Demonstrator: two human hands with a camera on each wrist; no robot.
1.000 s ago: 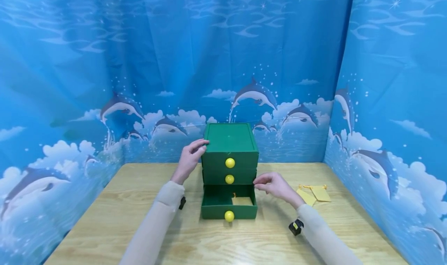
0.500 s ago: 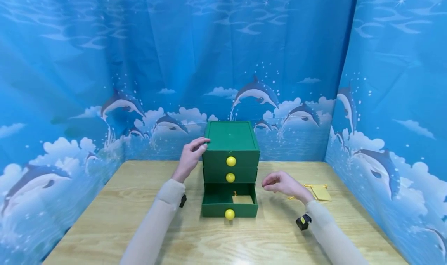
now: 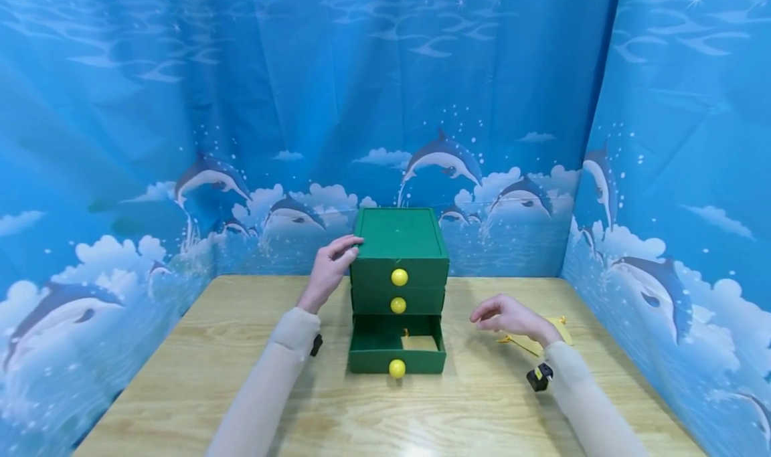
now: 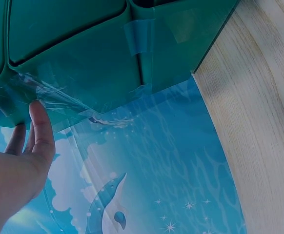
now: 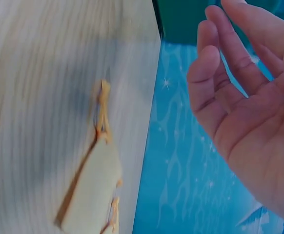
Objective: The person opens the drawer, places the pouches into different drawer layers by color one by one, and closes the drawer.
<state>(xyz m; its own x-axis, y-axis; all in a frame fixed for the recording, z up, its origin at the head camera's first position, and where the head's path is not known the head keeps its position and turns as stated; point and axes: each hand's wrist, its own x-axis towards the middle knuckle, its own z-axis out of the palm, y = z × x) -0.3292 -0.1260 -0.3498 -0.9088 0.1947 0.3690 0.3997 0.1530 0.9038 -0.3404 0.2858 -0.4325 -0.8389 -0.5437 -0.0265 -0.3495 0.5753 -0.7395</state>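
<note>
A green drawer box (image 3: 399, 234) with yellow knobs stands mid-table, its bottom drawer (image 3: 367, 362) pulled out. In that drawer lies a small yellow drawstring pouch (image 3: 419, 342). My left hand (image 3: 328, 267) rests on the box's upper left edge; in the left wrist view its fingertips (image 4: 40, 117) touch the clear-taped side. To the right of the box my right hand (image 3: 510, 316) hovers over the table, fingers loosely bent and nothing held, as the right wrist view shows. Beneath its wrist lie yellow pouches (image 3: 530, 345) with orange cords, partly hidden; one pouch (image 5: 93, 187) shows fully in the right wrist view.
The box stands on a light wooden table (image 3: 241, 350). Blue dolphin-print curtains (image 3: 289, 109) enclose the back and both sides. A small black device (image 3: 539, 377) is strapped to the right wrist.
My right hand has moved right, away from the drawer's side toward the pouches, and now covers part of them. The left hand stays at the box edge, and the drawer remains pulled out.
</note>
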